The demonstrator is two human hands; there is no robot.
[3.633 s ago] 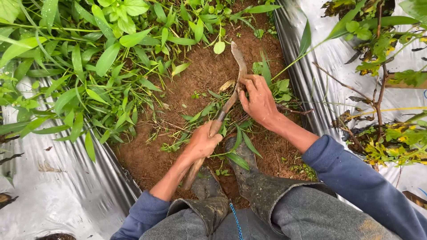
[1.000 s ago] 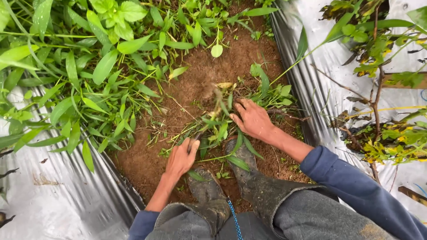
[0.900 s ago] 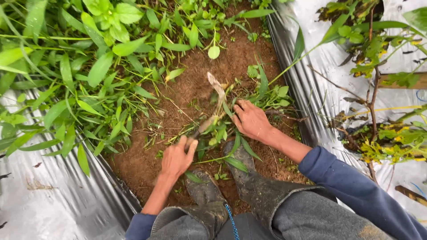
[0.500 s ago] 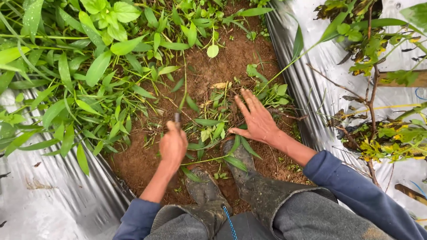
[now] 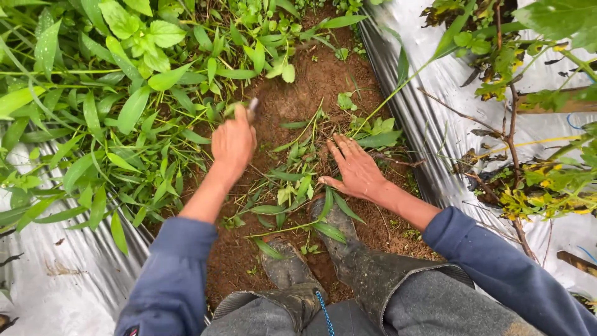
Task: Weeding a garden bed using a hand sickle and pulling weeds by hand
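Observation:
My left hand (image 5: 233,143) is stretched forward to the edge of the tall green weeds (image 5: 124,106), fingers closed around a sickle. Only a short grey stub of the sickle (image 5: 253,104) shows above the knuckles; its blade is hidden. My right hand (image 5: 351,169) lies flat with fingers spread on the red-brown soil (image 5: 320,71), beside a loose pile of cut weeds (image 5: 289,186). It holds nothing. Both arms wear blue sleeves.
My two muddy rubber boots (image 5: 289,270) (image 5: 339,224) stand on the soil strip just behind the cut weeds. Silver plastic mulch (image 5: 62,286) flanks the strip on the left and the right (image 5: 460,81). A woody plant with yellowing leaves (image 5: 535,193) grows at right.
My left hand has swung the sickle from the middle of the strip forward and left to the standing weeds. My right hand let go of the weeds, opened and settled flat.

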